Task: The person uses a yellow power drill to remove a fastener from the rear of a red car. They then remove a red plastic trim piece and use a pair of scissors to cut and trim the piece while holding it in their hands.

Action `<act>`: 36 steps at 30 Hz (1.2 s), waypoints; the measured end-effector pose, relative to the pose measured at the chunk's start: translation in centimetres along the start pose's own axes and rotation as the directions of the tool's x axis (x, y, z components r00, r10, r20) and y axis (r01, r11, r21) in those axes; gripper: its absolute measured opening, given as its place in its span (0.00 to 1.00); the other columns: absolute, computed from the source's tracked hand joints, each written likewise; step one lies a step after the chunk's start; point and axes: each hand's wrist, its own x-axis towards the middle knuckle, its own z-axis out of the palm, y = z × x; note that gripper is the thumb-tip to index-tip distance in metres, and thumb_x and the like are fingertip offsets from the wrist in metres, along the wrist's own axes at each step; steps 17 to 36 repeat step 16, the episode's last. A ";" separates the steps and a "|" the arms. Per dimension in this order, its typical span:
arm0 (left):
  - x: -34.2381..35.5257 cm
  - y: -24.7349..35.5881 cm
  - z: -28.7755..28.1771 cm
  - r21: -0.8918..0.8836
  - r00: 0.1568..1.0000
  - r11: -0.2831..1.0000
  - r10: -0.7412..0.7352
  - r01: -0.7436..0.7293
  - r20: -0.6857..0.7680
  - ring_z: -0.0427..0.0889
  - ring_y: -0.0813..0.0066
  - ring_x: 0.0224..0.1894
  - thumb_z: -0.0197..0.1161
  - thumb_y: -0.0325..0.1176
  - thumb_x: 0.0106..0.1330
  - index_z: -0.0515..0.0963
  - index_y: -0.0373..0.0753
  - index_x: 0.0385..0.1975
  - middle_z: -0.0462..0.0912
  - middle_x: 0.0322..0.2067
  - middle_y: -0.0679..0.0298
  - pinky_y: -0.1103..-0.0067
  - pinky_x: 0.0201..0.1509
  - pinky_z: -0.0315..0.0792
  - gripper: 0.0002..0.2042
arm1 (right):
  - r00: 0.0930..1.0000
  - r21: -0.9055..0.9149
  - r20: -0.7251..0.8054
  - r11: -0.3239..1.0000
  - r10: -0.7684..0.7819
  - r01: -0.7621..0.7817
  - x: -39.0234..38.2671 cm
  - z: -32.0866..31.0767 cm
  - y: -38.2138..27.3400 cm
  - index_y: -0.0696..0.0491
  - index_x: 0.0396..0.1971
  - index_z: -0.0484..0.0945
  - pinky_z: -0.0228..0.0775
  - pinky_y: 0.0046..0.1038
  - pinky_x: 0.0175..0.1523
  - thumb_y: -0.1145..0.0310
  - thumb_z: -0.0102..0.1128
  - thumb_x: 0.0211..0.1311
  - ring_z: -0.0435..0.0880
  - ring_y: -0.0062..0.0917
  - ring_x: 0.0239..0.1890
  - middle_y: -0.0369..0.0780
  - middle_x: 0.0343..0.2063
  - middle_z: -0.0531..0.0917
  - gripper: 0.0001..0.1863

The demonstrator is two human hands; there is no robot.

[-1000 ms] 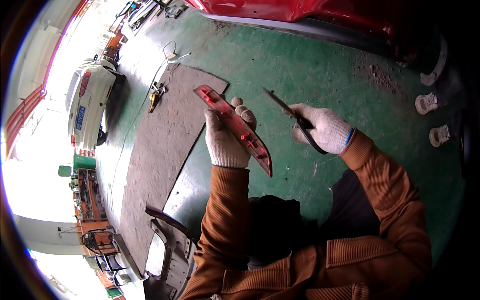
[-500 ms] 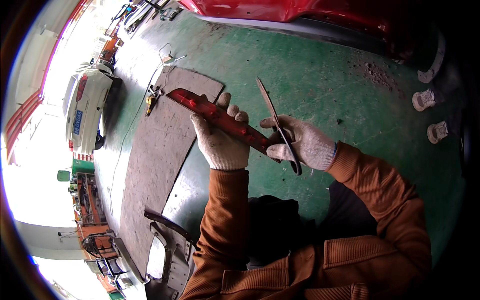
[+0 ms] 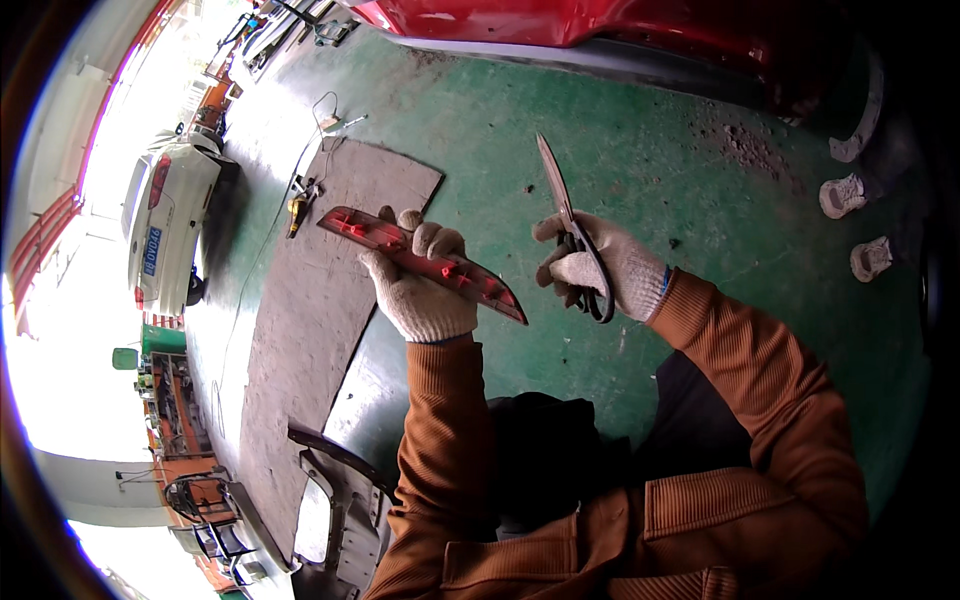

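Note:
My left hand (image 3: 420, 285), in a white knit glove, grips a long narrow red plastic strip (image 3: 470, 280) around its middle and holds it slanted above the green floor. My right hand (image 3: 600, 270), gloved the same way, holds a pair of scissors (image 3: 560, 200) by the black handles. The blades are closed and point up and away from me. The scissors are apart from the strip, to its right.
A grey mat (image 3: 320, 300) lies on the green floor (image 3: 640, 130) to the left, with a small yellow tool (image 3: 296, 208) and a cable at its far edge. A red car body (image 3: 560, 20) is ahead, a white car (image 3: 165, 225) at left. Grey car parts (image 3: 340, 500) lie near my left side; white lumps (image 3: 845, 195) at right.
My right hand has pulled the scissors away from the strip's right end and turned the blades upward. My left hand has kept its grip on the strip and shifted slightly.

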 end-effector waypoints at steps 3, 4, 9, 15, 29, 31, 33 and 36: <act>-0.2 -1.0 0.6 -0.026 0.999 0.999 -0.020 0.021 0.027 0.72 0.67 0.39 0.47 0.54 0.83 0.68 0.38 0.65 0.76 0.50 0.57 0.72 0.43 0.74 0.25 | 0.993 -0.030 0.090 0.996 -0.079 0.082 -0.5 1.1 -0.2 0.57 0.65 0.72 0.86 0.29 0.41 0.77 0.65 0.69 0.87 0.25 0.35 0.42 0.37 0.85 0.25; -0.4 -1.2 0.8 0.002 0.999 1.000 -0.020 0.020 0.037 0.72 0.67 0.39 0.48 0.53 0.83 0.68 0.38 0.65 0.77 0.50 0.56 0.72 0.43 0.74 0.25 | 0.992 -0.097 0.116 0.993 -0.053 0.064 -0.2 1.5 0.1 0.57 0.66 0.72 0.85 0.28 0.42 0.77 0.65 0.69 0.86 0.24 0.35 0.40 0.36 0.84 0.27; -0.2 -1.6 1.7 0.165 0.986 0.972 -0.168 0.167 -0.009 0.73 0.72 0.36 0.50 0.58 0.82 0.69 0.35 0.65 0.80 0.52 0.55 0.75 0.41 0.74 0.30 | 0.961 -0.306 0.232 0.927 -0.147 0.216 0.4 0.0 2.6 0.60 0.72 0.66 0.81 0.25 0.47 0.74 0.64 0.70 0.82 0.21 0.37 0.36 0.35 0.81 0.32; -0.8 -2.8 3.0 0.557 0.916 0.734 -0.375 0.387 -0.142 0.77 0.76 0.34 0.64 0.37 0.75 0.73 0.35 0.63 0.85 0.53 0.56 0.77 0.38 0.73 0.22 | 0.928 -0.286 0.345 0.958 0.138 -0.036 0.8 -2.2 0.2 0.58 0.78 0.57 0.82 0.26 0.49 0.66 0.64 0.72 0.87 0.23 0.40 0.43 0.43 0.87 0.40; -0.7 -2.5 2.3 0.543 0.907 0.736 -0.399 0.405 -0.136 0.78 0.75 0.35 0.67 0.38 0.74 0.73 0.35 0.64 0.84 0.55 0.56 0.77 0.38 0.73 0.24 | 0.895 -0.263 0.383 0.956 0.229 -0.132 0.8 -2.5 -0.7 0.56 0.80 0.53 0.83 0.27 0.50 0.63 0.65 0.72 0.88 0.24 0.40 0.45 0.44 0.88 0.43; -0.7 -2.5 2.3 0.543 0.907 0.736 -0.399 0.405 -0.136 0.78 0.75 0.35 0.67 0.38 0.74 0.73 0.35 0.64 0.84 0.55 0.56 0.77 0.38 0.73 0.24 | 0.895 -0.263 0.383 0.956 0.229 -0.132 0.8 -2.5 -0.7 0.56 0.80 0.53 0.83 0.27 0.50 0.63 0.65 0.72 0.88 0.24 0.40 0.45 0.44 0.88 0.43; -0.7 -2.5 2.3 0.543 0.907 0.736 -0.399 0.405 -0.136 0.78 0.75 0.35 0.67 0.38 0.74 0.73 0.35 0.64 0.84 0.55 0.56 0.77 0.38 0.73 0.24 | 0.895 -0.263 0.383 0.956 0.229 -0.132 0.8 -2.5 -0.7 0.56 0.80 0.53 0.83 0.27 0.50 0.63 0.65 0.72 0.88 0.24 0.40 0.45 0.44 0.88 0.43; -0.7 -2.5 2.3 0.543 0.907 0.736 -0.399 0.405 -0.136 0.78 0.75 0.35 0.67 0.38 0.74 0.73 0.35 0.64 0.84 0.55 0.56 0.77 0.38 0.73 0.24 | 0.895 -0.263 0.383 0.956 0.229 -0.132 0.8 -2.5 -0.7 0.56 0.80 0.53 0.83 0.27 0.50 0.63 0.65 0.72 0.88 0.24 0.40 0.45 0.44 0.88 0.43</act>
